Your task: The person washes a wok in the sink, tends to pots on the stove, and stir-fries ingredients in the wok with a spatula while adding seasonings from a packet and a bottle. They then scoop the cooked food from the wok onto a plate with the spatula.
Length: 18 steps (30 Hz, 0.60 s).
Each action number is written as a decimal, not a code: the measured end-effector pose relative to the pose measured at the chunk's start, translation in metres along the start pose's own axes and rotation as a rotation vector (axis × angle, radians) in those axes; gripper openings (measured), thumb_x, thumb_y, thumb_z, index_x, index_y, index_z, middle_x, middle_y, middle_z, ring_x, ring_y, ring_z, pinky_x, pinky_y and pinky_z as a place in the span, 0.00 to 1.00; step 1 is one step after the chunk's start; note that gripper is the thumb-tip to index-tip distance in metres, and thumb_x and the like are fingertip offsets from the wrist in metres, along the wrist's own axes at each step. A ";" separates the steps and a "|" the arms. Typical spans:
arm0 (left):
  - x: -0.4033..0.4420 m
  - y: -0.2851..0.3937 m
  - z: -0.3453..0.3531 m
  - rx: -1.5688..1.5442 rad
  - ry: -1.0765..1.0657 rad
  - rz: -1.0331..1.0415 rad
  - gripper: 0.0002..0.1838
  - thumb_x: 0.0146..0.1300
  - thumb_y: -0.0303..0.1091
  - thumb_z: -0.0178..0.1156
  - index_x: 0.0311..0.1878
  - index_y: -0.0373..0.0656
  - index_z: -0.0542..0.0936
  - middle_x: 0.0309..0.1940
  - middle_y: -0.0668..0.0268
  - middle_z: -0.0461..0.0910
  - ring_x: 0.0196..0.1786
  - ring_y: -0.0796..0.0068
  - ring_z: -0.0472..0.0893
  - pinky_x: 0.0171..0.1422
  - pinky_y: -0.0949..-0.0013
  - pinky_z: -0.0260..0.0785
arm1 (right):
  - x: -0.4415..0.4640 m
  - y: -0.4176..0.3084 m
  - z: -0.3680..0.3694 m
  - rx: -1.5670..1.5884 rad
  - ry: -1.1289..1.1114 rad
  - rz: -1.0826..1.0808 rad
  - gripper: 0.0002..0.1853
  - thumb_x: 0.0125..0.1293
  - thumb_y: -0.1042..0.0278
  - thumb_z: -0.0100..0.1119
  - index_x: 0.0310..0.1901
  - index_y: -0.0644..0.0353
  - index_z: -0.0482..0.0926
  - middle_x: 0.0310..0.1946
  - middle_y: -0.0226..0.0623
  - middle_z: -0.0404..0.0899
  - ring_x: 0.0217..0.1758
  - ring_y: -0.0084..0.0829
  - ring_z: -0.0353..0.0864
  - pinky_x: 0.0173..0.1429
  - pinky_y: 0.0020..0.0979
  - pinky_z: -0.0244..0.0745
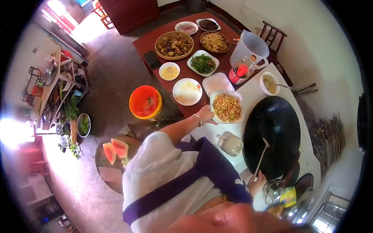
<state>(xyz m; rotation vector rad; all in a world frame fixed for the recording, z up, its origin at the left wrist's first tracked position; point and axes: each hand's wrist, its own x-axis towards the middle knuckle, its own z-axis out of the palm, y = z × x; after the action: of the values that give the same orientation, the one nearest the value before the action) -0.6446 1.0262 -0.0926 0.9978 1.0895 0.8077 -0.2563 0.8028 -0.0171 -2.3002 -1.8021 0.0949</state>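
My left hand (206, 113), with a bracelet at the wrist, grips the near-left edge of a square white plate (241, 110) heaped with diced food (226, 106). The plate is where the red table meets the pale stove top. My right hand (256, 183) is closed around the handle of a spatula (262, 157). The spatula's head rests inside a large dark wok (274, 128), whose visible surface holds no food. Between my hands stands a pale lidded pot or jar (230, 145).
Several filled dishes cover the red table (149, 37), near a translucent jug (246, 48) and a red-labelled jar (239, 73). A bowl with a spoon (269, 83) sits beyond the wok. An orange bucket (145, 101), watermelon slices (116, 149) and a cleaver (110, 174) are at left.
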 end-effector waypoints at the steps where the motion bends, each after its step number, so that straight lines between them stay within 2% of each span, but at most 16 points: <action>1: 0.007 -0.008 -0.015 -0.191 0.014 -0.081 0.20 0.53 0.14 0.46 0.51 0.22 0.63 0.47 0.44 0.72 0.44 0.43 0.80 0.39 0.54 0.83 | 0.005 -0.007 0.001 -0.023 0.025 -0.038 0.22 0.60 0.71 0.57 0.57 0.59 0.72 0.54 0.56 0.67 0.56 0.52 0.69 0.59 0.43 0.68; 2: 0.014 -0.017 -0.030 -0.383 0.044 -0.159 0.19 0.53 0.14 0.45 0.50 0.22 0.63 0.47 0.44 0.72 0.44 0.42 0.80 0.39 0.53 0.83 | 0.010 -0.015 0.003 0.029 -0.009 0.020 0.22 0.60 0.73 0.57 0.57 0.60 0.72 0.54 0.56 0.67 0.57 0.52 0.68 0.60 0.43 0.67; 3: 0.009 -0.012 -0.048 -0.425 0.029 -0.117 0.20 0.53 0.15 0.46 0.51 0.23 0.62 0.47 0.44 0.72 0.43 0.42 0.80 0.40 0.52 0.83 | 0.014 -0.022 0.006 0.010 -0.014 0.015 0.22 0.59 0.73 0.57 0.57 0.61 0.72 0.54 0.56 0.67 0.57 0.52 0.68 0.60 0.43 0.67; 5: -0.008 0.017 -0.077 -0.423 0.183 -0.162 0.22 0.54 0.16 0.47 0.54 0.27 0.61 0.47 0.48 0.72 0.44 0.45 0.80 0.41 0.51 0.82 | 0.023 -0.025 0.013 -0.029 -0.023 0.000 0.21 0.59 0.74 0.57 0.56 0.61 0.73 0.54 0.55 0.68 0.57 0.52 0.69 0.60 0.43 0.67; 9: -0.018 0.053 -0.156 -0.454 0.150 -0.012 0.23 0.56 0.16 0.47 0.58 0.34 0.63 0.50 0.53 0.74 0.46 0.53 0.81 0.42 0.51 0.81 | 0.033 -0.027 0.025 -0.050 -0.036 0.000 0.21 0.57 0.75 0.58 0.54 0.61 0.74 0.54 0.54 0.68 0.57 0.51 0.69 0.59 0.43 0.68; 13: -0.008 0.089 -0.247 -0.609 0.382 -0.002 0.21 0.58 0.16 0.47 0.56 0.30 0.65 0.51 0.48 0.74 0.49 0.52 0.80 0.46 0.52 0.81 | 0.027 0.012 0.037 -0.091 -0.063 0.017 0.19 0.55 0.76 0.59 0.51 0.62 0.76 0.52 0.53 0.69 0.54 0.51 0.70 0.57 0.44 0.68; 14: -0.006 0.100 -0.269 -0.502 0.411 0.044 0.20 0.58 0.16 0.46 0.56 0.28 0.65 0.52 0.47 0.74 0.50 0.51 0.80 0.46 0.52 0.81 | 0.025 0.011 0.032 -0.094 -0.088 0.060 0.18 0.55 0.76 0.59 0.50 0.63 0.76 0.51 0.53 0.70 0.53 0.51 0.70 0.57 0.44 0.68; 15: -0.008 0.118 -0.287 -0.393 0.438 0.090 0.19 0.58 0.16 0.46 0.55 0.26 0.64 0.52 0.46 0.74 0.50 0.50 0.80 0.47 0.52 0.80 | 0.025 -0.003 0.018 -0.084 -0.095 0.073 0.18 0.55 0.76 0.59 0.50 0.63 0.76 0.51 0.53 0.70 0.53 0.51 0.71 0.56 0.45 0.68; 18: 0.018 0.129 -0.360 -0.537 0.607 0.176 0.19 0.60 0.16 0.44 0.56 0.25 0.61 0.52 0.45 0.73 0.50 0.49 0.79 0.48 0.53 0.81 | 0.036 -0.044 -0.002 -0.079 -0.110 0.103 0.17 0.56 0.75 0.58 0.49 0.63 0.77 0.50 0.53 0.71 0.53 0.50 0.71 0.56 0.45 0.68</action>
<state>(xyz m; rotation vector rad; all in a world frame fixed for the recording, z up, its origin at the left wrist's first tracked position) -0.9912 1.1755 -0.0292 0.3941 1.1992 1.5147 -0.2895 0.8469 -0.0030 -2.4888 -1.7670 0.1732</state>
